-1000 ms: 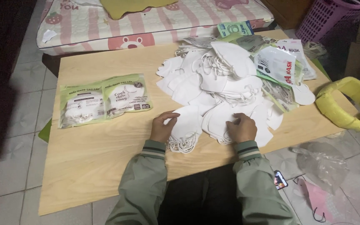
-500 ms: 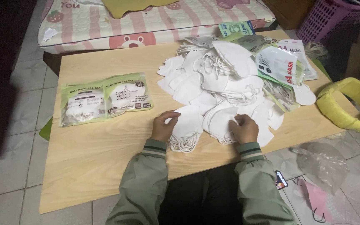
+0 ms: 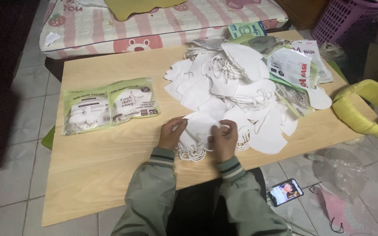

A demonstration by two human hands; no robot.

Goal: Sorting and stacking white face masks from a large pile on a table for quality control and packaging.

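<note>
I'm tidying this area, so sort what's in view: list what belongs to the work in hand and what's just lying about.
In hand:
left hand and right hand on a small stack of white folded face masks
big heap of loose white masks
two sealed green-and-white mask packets

Lying about:
yellow curved plastic piece
smartphone on the floor
purple plastic basket
striped pink mattress

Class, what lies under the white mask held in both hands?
Under the white mask, held by left hand and right hand, more masks' ear loops show; the tabletop beneath is covered.
</note>
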